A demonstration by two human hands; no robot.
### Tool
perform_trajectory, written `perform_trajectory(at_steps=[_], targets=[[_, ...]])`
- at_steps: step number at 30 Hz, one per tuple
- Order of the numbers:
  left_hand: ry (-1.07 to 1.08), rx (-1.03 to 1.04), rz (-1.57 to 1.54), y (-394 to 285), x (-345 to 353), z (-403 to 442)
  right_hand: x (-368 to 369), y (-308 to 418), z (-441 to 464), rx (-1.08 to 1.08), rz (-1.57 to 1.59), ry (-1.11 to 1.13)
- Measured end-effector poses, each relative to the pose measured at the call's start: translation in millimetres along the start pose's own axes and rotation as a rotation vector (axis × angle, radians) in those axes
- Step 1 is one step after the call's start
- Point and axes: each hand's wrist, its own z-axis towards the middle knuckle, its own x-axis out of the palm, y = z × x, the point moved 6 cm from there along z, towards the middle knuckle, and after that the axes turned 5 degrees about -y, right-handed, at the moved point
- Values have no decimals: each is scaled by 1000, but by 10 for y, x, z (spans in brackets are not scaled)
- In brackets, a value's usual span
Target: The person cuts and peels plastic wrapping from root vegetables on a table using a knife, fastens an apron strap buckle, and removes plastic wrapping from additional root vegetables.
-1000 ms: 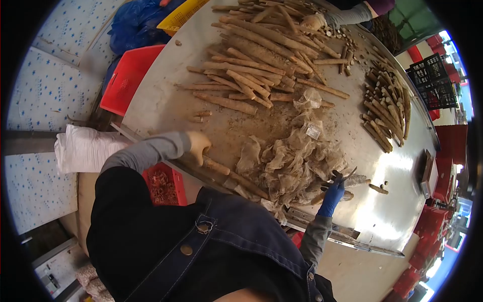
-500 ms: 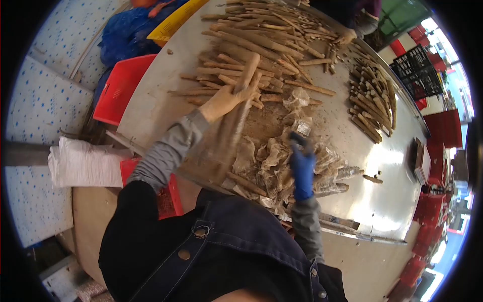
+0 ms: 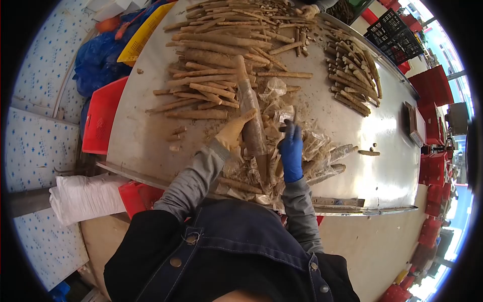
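My bare left hand [image 3: 234, 132] is closed around a long brown yam-like root [image 3: 250, 108]. Clear plastic film wraps much of the root, which slants over the table with its bare tip pointing away from me. My right hand [image 3: 292, 158], in a blue glove, is just right of that root above crumpled plastic film [image 3: 314, 146]. Its fingers are bent around a small dark thing that I cannot make out. More film-wrapped roots [image 3: 327, 173] lie beside the crumpled plastic. Left of and beyond my hands is a large pile of bare brown roots [image 3: 211, 60].
A stack of short cut roots [image 3: 354, 80] lies right on the metal table [image 3: 136, 126]. Another person's gloved hand [image 3: 308, 11] is at the far edge. A red crate [image 3: 103, 118], yellow crate [image 3: 146, 32] and white sack [image 3: 85, 196] stand left.
My left hand has brought the root from the pile toward the crumpled plastic, closer to my right hand. The camera view has shifted slightly.
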Motion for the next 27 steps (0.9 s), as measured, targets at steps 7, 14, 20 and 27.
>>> perform_trajectory(at_steps=[7,14,20,27], targets=[[-90,-40,-17,-90,193,-168,335,410,-18,-166,-361,186],[-249,121,153,-44,159,-226,527,588,101,-409,-744,181],[-154,234,170,-81,150,-225,369,709,153,-292,-276,31],[-121,242,291,9,69,-186,405,700,231,-667,-543,99]])
